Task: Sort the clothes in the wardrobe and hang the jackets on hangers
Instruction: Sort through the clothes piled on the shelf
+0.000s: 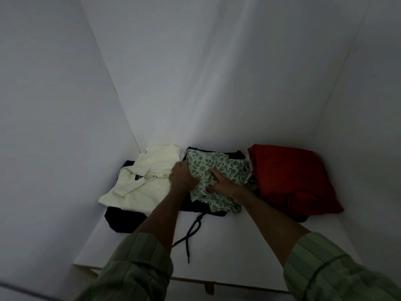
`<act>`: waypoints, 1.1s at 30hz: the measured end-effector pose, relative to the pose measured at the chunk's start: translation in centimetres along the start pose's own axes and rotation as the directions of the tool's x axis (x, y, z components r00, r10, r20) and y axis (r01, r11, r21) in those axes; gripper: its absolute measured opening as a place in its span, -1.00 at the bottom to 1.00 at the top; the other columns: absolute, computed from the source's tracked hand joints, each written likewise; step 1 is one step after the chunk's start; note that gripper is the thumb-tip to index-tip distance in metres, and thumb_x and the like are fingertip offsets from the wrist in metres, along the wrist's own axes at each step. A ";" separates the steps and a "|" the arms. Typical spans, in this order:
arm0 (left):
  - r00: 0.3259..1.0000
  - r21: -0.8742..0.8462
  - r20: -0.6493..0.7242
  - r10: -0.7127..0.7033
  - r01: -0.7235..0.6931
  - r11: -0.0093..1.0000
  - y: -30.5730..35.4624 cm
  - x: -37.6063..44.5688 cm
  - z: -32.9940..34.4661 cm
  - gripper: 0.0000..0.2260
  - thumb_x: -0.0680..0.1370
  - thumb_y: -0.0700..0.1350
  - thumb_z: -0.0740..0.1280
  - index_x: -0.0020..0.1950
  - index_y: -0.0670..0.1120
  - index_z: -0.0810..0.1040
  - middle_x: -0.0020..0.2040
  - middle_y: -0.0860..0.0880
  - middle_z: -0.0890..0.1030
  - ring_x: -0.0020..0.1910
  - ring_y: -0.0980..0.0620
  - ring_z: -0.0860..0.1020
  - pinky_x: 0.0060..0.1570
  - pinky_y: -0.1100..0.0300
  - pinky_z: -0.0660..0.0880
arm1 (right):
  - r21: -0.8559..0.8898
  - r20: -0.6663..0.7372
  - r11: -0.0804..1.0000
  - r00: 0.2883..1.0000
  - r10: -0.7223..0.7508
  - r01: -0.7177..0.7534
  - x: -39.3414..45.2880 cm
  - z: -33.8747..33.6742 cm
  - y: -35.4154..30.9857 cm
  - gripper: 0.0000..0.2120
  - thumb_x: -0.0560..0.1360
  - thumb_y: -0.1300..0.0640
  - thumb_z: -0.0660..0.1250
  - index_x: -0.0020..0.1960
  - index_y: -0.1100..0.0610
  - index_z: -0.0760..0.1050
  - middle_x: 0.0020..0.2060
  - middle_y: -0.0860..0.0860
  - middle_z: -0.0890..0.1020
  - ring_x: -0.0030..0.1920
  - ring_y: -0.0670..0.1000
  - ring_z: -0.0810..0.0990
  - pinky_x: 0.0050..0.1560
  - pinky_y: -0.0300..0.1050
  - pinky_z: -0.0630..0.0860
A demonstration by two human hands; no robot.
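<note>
Both hands reach into a dim white wardrobe compartment and work on the middle pile of three that sit toward the back edge of the white wardrobe shelf (249,246). The left hand (183,175) lies on the left border of a pale green garment printed with dark leaves and flowers (219,168), its fingers curled over the cloth and bunching it. The right hand (223,184) grips the same printed garment nearer its middle, thumb and fingers pinching a fold of the fabric. Both forearms are bare, with light green striped sleeves (138,268) pushed back toward the elbows.

The printed garment rests crumpled on top of a black garment (195,203), whose black drawstring cord (193,231) trails forward across the shelf toward its front edge. In the back left corner of the shelf, a folded cream collared shirt (145,183) lies on a dark navy or black piece of clothing (118,220) that sticks out beneath it on the front side. The left hand touches the cream shirt's right edge. Toward the back right of the shelf sits a folded red garment (293,177), resting on something dark that shows just under its front edge. The three piles lie just beside one another in a row.
</note>
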State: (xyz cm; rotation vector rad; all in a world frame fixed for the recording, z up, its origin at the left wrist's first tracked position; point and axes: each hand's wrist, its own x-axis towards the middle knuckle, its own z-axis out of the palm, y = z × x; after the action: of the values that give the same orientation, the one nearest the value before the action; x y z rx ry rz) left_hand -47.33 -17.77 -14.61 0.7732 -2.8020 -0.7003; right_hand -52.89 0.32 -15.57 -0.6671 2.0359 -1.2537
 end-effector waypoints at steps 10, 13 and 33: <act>0.974 -0.190 -0.208 -0.087 0.047 0.981 4.1 -1.8 1.3 -0.40 0.41 0.01 0.49 0.34 -0.20 0.39 0.22 -0.18 0.56 0.21 -0.19 0.56 0.16 -0.04 0.53 | 0.366 -0.061 0.929 0.995 0.078 -0.050 0.2 -0.6 0.1 -0.21 0.40 -0.46 0.37 0.49 -0.06 0.43 0.41 -0.03 0.53 0.36 0.01 0.53 0.50 0.03 0.36; 0.978 -0.261 -0.122 -0.168 0.131 0.956 3.3 -1.3 1.5 -0.45 0.43 0.03 0.45 0.32 -0.19 0.42 0.21 -0.16 0.59 0.21 -0.19 0.58 0.13 -0.01 0.53 | 0.317 -0.070 0.947 0.995 0.072 -0.047 0.0 -0.4 -0.6 -0.29 0.56 -0.36 0.25 0.59 -0.01 0.29 0.53 -0.03 0.37 0.47 0.02 0.40 0.57 0.01 0.24; 0.989 -0.555 -0.081 -0.121 0.056 0.830 3.2 -0.4 1.6 -0.28 0.44 0.00 0.49 0.50 -0.13 0.25 0.29 -0.16 0.53 0.24 -0.19 0.55 0.28 -0.10 0.49 | 0.272 -0.106 0.959 0.989 0.108 -0.076 -0.9 -0.2 -1.3 -0.39 0.65 -0.26 0.15 0.61 0.00 0.22 0.56 0.01 0.32 0.50 0.04 0.34 0.57 -0.02 0.22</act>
State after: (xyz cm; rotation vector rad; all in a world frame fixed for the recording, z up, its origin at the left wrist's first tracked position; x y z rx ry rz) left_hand -48.81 -14.54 -14.48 0.7904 -2.2755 -1.3531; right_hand -52.34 0.50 -14.15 -0.3736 1.9186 -1.5084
